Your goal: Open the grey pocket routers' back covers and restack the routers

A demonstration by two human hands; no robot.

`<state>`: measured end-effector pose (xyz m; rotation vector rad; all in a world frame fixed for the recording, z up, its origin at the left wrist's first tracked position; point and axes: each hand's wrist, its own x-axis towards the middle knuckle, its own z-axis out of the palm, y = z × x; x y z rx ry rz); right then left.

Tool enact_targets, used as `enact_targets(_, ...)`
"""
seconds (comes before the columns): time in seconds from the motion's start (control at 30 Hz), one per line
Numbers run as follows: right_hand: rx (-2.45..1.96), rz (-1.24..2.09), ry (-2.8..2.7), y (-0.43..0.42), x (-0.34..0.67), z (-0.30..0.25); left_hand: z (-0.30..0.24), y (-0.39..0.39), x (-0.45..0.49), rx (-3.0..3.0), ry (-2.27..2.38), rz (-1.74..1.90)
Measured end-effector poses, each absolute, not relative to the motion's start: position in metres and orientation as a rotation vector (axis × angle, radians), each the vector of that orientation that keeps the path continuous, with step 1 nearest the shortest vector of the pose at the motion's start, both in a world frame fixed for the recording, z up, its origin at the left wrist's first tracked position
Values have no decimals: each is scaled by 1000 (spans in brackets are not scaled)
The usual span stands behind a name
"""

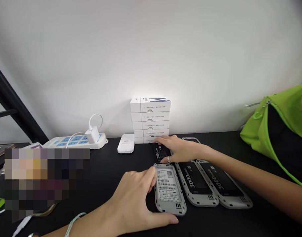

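Note:
My left hand [131, 200] frames a grey device housing [169, 191], its fingers on the upper left edge and its thumb along the near end. A printed label with barcodes shows inside that housing, and no battery covers it. Farther back, my right hand [180, 148] reaches across to a black battery [161, 153] marked 3000mAh, fingers at its far edge and thumb at its near edge. Part of the battery is hidden under the hand. Beside the bare housing lie a second housing [206, 200] and a third housing [236, 202], both with black batteries in them.
White boxes [154, 117] are stacked against the wall, with a white rounded device [126, 144] to their left. A power strip [73, 141] holds a white charger [92, 135]. At right sits a green and black bag [277, 115]. Another housing [190, 139] lies behind my right wrist.

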<state>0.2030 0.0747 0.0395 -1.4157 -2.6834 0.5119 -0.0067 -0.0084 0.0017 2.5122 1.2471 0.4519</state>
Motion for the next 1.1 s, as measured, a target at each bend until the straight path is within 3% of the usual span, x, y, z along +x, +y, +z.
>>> enact_targets(0.27,-1365,422,-2358,60,205,43,2,-9,-7,2479,1266,454)
enact_targets(0.67,-1481,848,-2313,2,198,40,-1,-9,-7,2417,1356,424)
enact_targets(1.1,-1200,729,-2716,-6,206,37,2,-8,-7,2384,1299,452)
